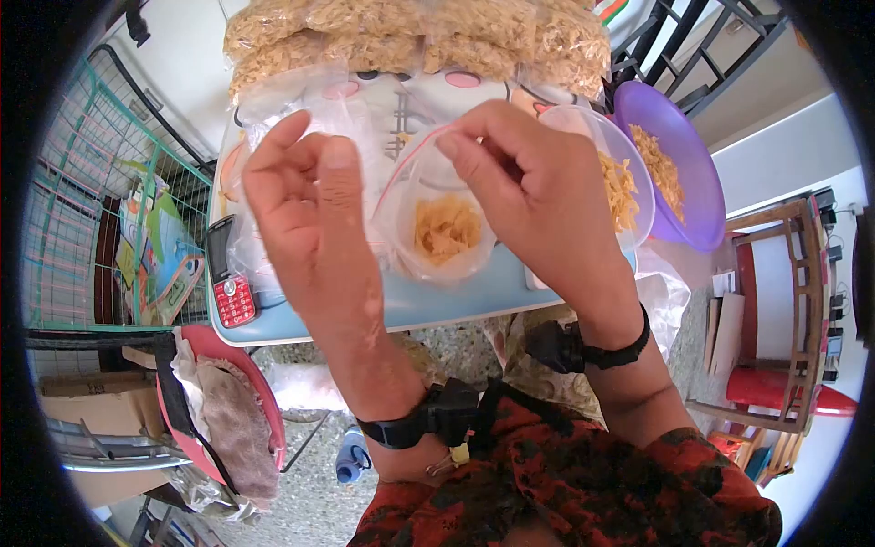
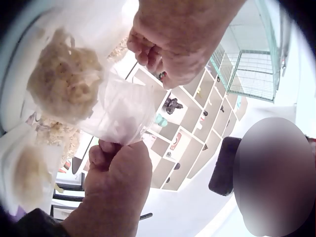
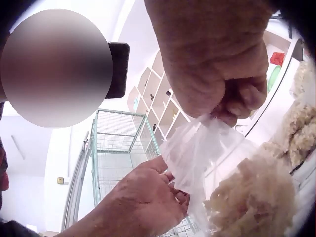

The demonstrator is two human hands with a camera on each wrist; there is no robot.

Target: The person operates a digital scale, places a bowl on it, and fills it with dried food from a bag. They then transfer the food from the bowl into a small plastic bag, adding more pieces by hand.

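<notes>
A clear plastic bag (image 1: 397, 239) with a red line along its mouth stands on the table in front of me, pale yellow flakes (image 1: 447, 230) in its bottom. My right hand (image 1: 538, 178) pinches the bag's upper edge between thumb and fingers; the right wrist view shows the film (image 3: 190, 148) drawn up to those fingertips. On the other side, my left hand (image 1: 314, 201) is raised beside the bag with fingers loosely bent and nothing in them. In the left wrist view, that left hand (image 2: 182, 42) stands apart from the bag (image 2: 123, 111).
Filled bags of flakes (image 1: 410, 41) line the table's back. At right are a clear tub (image 1: 645, 173) of flakes and a purple basin (image 1: 697, 182). Empty plastic bags (image 1: 273, 114) lie left, near a red keypad phone (image 1: 234, 301). A green wire cage (image 1: 68, 228) stands beyond the table.
</notes>
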